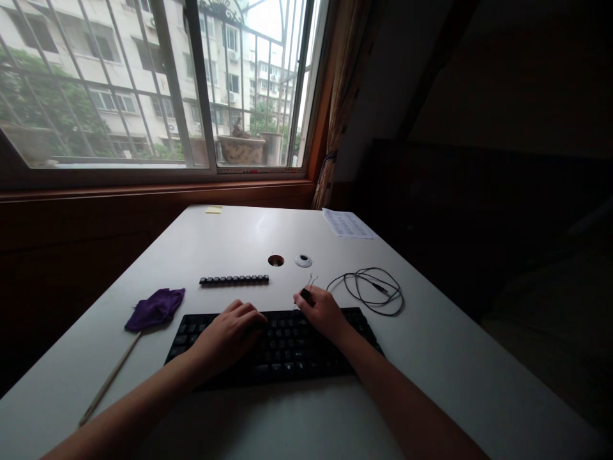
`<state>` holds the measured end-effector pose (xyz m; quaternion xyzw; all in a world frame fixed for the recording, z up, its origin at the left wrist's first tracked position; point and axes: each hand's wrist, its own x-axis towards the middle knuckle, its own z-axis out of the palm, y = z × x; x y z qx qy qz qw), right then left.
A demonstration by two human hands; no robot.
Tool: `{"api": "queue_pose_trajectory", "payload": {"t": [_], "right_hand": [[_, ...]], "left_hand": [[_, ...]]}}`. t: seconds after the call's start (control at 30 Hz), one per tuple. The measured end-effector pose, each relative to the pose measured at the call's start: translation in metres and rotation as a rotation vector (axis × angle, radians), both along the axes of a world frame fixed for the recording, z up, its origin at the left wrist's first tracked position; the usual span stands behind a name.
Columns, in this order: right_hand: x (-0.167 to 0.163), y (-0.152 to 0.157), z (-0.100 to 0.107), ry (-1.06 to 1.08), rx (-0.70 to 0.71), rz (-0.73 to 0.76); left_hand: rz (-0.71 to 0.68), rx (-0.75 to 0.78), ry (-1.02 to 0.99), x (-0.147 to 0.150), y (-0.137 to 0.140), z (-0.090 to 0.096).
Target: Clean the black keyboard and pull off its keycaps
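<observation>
A black keyboard [287, 345] lies on the white desk in front of me. My left hand [234, 329] rests over its left half, fingers bent and slightly apart on the upper keys, with nothing visible in them. Above the upper right part of the keyboard, my right hand [322, 312] pinches a small wire keycap puller [306, 294] by its black handle. Its thin wire ends point up and away from the keys. Beyond the keyboard, several loose black keycaps [234, 280] stand in a straight row. My fingers hide part of the keys.
A purple cloth on a stick [156, 310] lies at the left. To the right is a coiled black cable [378, 287]. Farther back are a round desk hole [276, 260], its white cover [303, 260], printed paper [348, 223] and a yellow note [213, 209]. A window is behind the desk.
</observation>
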<state>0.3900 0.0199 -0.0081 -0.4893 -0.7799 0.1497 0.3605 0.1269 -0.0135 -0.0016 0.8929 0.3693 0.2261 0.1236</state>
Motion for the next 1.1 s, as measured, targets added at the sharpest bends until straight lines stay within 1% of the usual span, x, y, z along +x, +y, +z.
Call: {"api": "queue_pose_trajectory", "payload": {"t": [0.23,0.33,0.47,0.6,0.8,1.1], "right_hand": [[-0.0030,-0.0005,0.0006,-0.100,0.072,-0.085],[-0.0045,-0.0015,0.0007,-0.162,0.057,-0.099],[-0.0052,-0.0018,-0.0026,-0.264,0.023,-0.160],[-0.0049,-0.0014,-0.0070,-0.353,0.043,-0.203],[-0.0050,-0.0020,-0.0085,-0.382,0.085,-0.202],[-0.0060,-0.0022,-0.0047,-0.378,0.177,-0.139]], "left_hand": [[0.003,0.004,0.003,0.0001,0.0010,-0.0007],[-0.002,0.001,-0.001,0.0004,0.0007,-0.0004],[-0.002,-0.002,-0.008,-0.0001,-0.0001,-0.0002],[0.004,0.001,-0.010,-0.0003,0.0000,-0.0003],[0.003,-0.011,-0.001,0.0005,-0.0001,0.0002],[0.001,0.001,-0.004,-0.0003,0.0011,-0.0002]]}}
